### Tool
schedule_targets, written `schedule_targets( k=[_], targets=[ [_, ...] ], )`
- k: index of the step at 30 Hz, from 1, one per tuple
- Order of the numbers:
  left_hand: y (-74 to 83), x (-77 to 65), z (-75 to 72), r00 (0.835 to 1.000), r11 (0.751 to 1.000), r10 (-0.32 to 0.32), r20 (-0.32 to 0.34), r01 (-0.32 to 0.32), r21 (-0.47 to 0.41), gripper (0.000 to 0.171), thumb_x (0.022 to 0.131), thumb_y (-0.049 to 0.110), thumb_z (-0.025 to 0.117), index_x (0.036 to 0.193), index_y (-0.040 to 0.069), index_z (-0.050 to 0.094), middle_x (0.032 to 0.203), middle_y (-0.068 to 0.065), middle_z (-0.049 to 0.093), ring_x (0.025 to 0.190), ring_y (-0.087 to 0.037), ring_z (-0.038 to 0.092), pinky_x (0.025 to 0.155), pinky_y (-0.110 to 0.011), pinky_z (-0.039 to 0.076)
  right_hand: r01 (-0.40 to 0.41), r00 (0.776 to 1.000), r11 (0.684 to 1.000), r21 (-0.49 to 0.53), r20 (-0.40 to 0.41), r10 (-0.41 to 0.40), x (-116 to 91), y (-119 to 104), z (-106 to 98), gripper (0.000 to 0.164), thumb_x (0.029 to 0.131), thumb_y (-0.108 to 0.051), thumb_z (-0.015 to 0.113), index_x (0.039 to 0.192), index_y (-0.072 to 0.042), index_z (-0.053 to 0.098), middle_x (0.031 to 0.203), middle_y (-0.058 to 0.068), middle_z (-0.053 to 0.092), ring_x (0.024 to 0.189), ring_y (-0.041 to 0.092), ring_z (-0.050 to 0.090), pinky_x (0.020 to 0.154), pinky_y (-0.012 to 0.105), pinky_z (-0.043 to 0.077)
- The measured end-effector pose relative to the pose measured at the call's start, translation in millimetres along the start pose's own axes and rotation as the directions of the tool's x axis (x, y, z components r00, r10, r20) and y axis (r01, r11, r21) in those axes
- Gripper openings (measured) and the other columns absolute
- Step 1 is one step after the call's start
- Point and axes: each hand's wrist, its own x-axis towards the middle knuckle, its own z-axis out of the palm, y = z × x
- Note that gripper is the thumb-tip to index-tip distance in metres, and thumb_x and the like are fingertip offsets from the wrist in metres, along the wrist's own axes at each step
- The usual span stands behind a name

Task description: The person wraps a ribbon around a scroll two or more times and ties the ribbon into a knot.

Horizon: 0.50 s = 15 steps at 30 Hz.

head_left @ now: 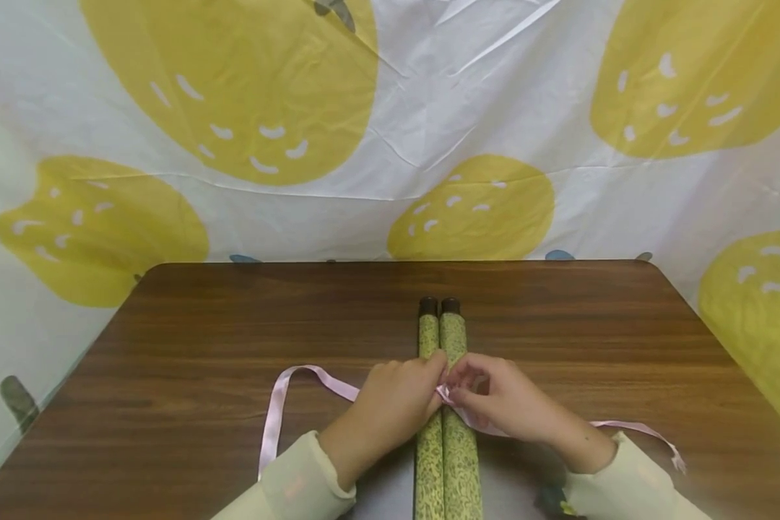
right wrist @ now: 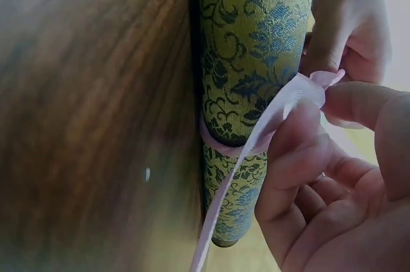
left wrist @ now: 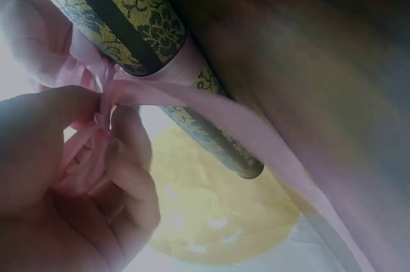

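Two slim rolls of yellow-green brocade with dark floral patterning, like a hanging scroll (head_left: pixel 461 477), lie side by side with dark end caps pointing away. A pink ribbon (head_left: pixel 273 419) wraps round them; in the right wrist view its band (right wrist: pixel 221 201) crosses the cloth. My left hand (head_left: pixel 396 397) is over the rolls and pinches the ribbon where it bunches into a loop, seen close in the left wrist view. Opposite it, my right hand (head_left: pixel 520 404) pinches the ribbon between thumb and finger. The fingers partly hide the crossing.
Beneath everything is a dark wood-grain table (head_left: pixel 201 325). One loose ribbon length curves left, while a frayed ribbon end (head_left: pixel 678 461) lies at the right. A white curtain (head_left: pixel 429 94) with yellow fruit prints hangs behind the table. Near the right cuff sits a small dark object (head_left: pixel 551 498).
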Motion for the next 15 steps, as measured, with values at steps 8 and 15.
schedule_targets(
  k=[8,15],
  targets=[
    [1.4,2.3,-1.7,1.000,0.999,0.010,0.000,-0.010,-0.040,0.013,0.086,0.022,0.061,0.094,0.018,0.051,0.061,0.001,0.059,0.049,-0.016,0.054,0.038,-0.032,0.043,0.008,1.000,0.998,-0.058,-0.008,-0.008,0.7,4.8,2.2,0.011,0.087,-0.025,0.066,0.091,-0.016,0.069,0.068,-0.002,0.062,0.060,0.011,0.056,0.052,0.026,0.049],
    [-1.6,3.9,-9.4,0.999,0.992,-0.023,0.047,0.029,-0.126,0.013,0.087,0.028,0.061,0.095,0.019,0.057,0.063,0.007,0.057,0.051,-0.009,0.050,0.042,-0.029,0.043,0.018,0.996,0.997,-0.081,-0.083,-0.025,2.2,4.5,-0.3,0.005,0.085,-0.019,0.067,0.080,-0.020,0.068,0.069,-0.005,0.065,0.064,0.011,0.057,0.058,0.031,0.051]
  ],
)
